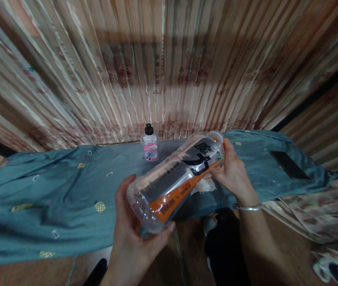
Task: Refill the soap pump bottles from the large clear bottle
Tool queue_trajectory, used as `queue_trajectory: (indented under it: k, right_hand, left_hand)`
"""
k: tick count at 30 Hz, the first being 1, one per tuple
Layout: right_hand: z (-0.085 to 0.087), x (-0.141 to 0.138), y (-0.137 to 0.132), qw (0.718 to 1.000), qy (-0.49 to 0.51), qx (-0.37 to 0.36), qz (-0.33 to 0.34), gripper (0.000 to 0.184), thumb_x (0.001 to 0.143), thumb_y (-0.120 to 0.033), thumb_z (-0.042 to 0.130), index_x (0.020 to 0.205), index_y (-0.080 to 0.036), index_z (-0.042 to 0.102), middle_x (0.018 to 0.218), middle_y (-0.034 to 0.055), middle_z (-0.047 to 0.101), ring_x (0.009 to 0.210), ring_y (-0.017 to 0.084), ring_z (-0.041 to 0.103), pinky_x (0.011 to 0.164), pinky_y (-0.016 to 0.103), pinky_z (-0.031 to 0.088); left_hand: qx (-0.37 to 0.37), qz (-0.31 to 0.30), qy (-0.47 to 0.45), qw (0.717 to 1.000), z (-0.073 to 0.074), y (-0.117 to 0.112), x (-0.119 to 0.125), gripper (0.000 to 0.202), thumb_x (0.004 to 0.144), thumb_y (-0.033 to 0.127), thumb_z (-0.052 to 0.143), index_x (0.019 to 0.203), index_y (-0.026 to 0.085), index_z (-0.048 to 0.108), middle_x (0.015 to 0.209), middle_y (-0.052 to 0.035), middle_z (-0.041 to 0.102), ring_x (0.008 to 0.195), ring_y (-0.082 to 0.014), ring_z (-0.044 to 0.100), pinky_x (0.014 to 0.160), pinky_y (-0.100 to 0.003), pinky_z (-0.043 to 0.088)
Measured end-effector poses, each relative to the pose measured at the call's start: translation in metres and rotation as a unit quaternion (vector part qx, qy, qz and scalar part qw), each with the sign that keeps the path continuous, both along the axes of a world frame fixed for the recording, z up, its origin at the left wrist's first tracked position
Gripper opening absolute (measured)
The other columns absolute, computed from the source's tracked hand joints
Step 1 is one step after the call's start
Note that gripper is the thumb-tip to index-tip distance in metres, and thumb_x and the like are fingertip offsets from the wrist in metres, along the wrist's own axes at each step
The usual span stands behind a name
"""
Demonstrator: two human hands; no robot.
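A large clear plastic bottle [176,182] with a silver and orange label is tilted in the air above the cloth. My left hand [137,230] wraps round its base at the lower left. Round the other end, at the upper right, my right hand [230,172] grips it; a bracelet circles that wrist. Beyond the big bottle stands a small clear bottle [150,145] with a black cap and pink label, upright on the cloth. A piece of white paper or tissue [204,186] lies partly hidden beneath the big bottle.
A blue-green patterned cloth [68,190] covers the narrow surface. Towards its right end lies a dark flat phone-like object [288,165]. A pleated curtain [145,79] hangs close behind. Tiled floor [163,262] shows below the front edge.
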State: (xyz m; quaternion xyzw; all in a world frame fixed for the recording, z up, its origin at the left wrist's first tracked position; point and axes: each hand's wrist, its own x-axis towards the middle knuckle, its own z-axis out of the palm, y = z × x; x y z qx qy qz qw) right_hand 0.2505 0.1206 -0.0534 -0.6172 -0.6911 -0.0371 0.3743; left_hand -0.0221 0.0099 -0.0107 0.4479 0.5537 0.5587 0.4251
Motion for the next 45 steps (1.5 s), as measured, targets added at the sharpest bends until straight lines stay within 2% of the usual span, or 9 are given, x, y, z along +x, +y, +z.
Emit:
queue_trajectory:
  k: [5,9,13,20,28,35,40,45]
  right_hand:
    - [-0.0012,0.0003,0.0008,1.0,-0.001,-0.001,-0.003,0.086,0.088,-0.055,0.063,0.16,-0.016,0.037,0.142,0.0207,0.07,0.125,0.04,0.071,0.099,0.054,0.062]
    - [-0.0034,0.0019,0.0016,1.0,-0.005,0.006,-0.003,0.086,0.087,-0.051,0.066,0.16,-0.018,0.037,0.142,0.0203,0.07,0.125,0.041,0.071,0.098,0.057,0.062]
    - [-0.0032,0.0024,0.0015,1.0,-0.002,0.001,-0.001,0.086,0.087,-0.052,0.066,0.16,-0.017,0.037,0.141,0.0209,0.07,0.124,0.042,0.071,0.097,0.058,0.062]
    - [-0.0007,0.0003,0.0001,1.0,0.004,-0.001,0.003,0.084,0.088,-0.052,0.065,0.16,-0.018,0.037,0.14,0.0202,0.07,0.125,0.041,0.072,0.098,0.056,0.061]
    - [-0.002,0.0011,0.0007,1.0,0.0,0.007,0.003,0.084,0.089,-0.051,0.064,0.161,-0.017,0.036,0.144,0.0209,0.068,0.129,0.04,0.07,0.102,0.057,0.061]
    - [-0.0035,0.0008,0.0003,1.0,-0.009,0.006,-0.006,0.084,0.088,-0.047,0.064,0.161,-0.017,0.036,0.145,0.0208,0.068,0.127,0.041,0.071,0.1,0.057,0.061]
    - [-0.0034,0.0011,0.0005,1.0,-0.003,0.007,-0.008,0.084,0.087,-0.046,0.065,0.161,-0.017,0.037,0.141,0.0203,0.071,0.123,0.041,0.073,0.097,0.056,0.062]
    - [-0.0013,0.0007,0.0002,1.0,0.001,0.001,-0.006,0.083,0.087,-0.049,0.063,0.159,-0.015,0.038,0.138,0.0207,0.072,0.121,0.041,0.074,0.097,0.056,0.062]
  left_hand:
    - [0.021,-0.013,0.02,0.999,0.0005,0.0001,0.0003,0.093,0.064,0.035,0.095,0.143,0.034,0.046,0.137,-0.0054,0.066,0.116,-0.0285,0.076,0.093,-0.039,0.069]
    - [-0.004,0.018,0.005,1.0,0.0026,-0.0002,0.0014,0.093,0.064,0.034,0.095,0.144,0.034,0.048,0.14,-0.0048,0.064,0.119,-0.028,0.074,0.097,-0.038,0.067]
    - [-0.022,0.011,-0.019,1.0,0.0062,-0.0006,0.004,0.094,0.063,0.034,0.094,0.144,0.033,0.046,0.139,-0.0046,0.064,0.12,-0.0265,0.074,0.102,-0.039,0.065]
    - [-0.017,0.009,-0.012,1.0,0.0051,0.0013,0.0026,0.093,0.063,0.032,0.093,0.144,0.031,0.046,0.136,-0.006,0.066,0.119,-0.0279,0.074,0.101,-0.041,0.065]
    - [0.006,0.021,-0.003,1.0,0.0026,0.0003,0.0036,0.09,0.062,0.032,0.094,0.141,0.033,0.05,0.133,-0.0034,0.068,0.113,-0.0262,0.076,0.094,-0.037,0.068]
    - [0.013,0.016,0.016,1.0,0.0,0.0019,0.0025,0.089,0.062,0.036,0.094,0.139,0.03,0.051,0.138,-0.006,0.064,0.124,-0.0294,0.071,0.102,-0.041,0.065]
    - [0.013,0.016,0.013,1.0,-0.0008,0.0011,0.0034,0.09,0.061,0.038,0.095,0.139,0.03,0.051,0.137,-0.0059,0.064,0.122,-0.0299,0.071,0.1,-0.042,0.066]
    - [0.005,0.03,0.023,0.999,-0.0026,-0.0002,0.0028,0.092,0.06,0.037,0.095,0.14,0.03,0.05,0.13,-0.0044,0.066,0.109,-0.0266,0.075,0.088,-0.038,0.069]
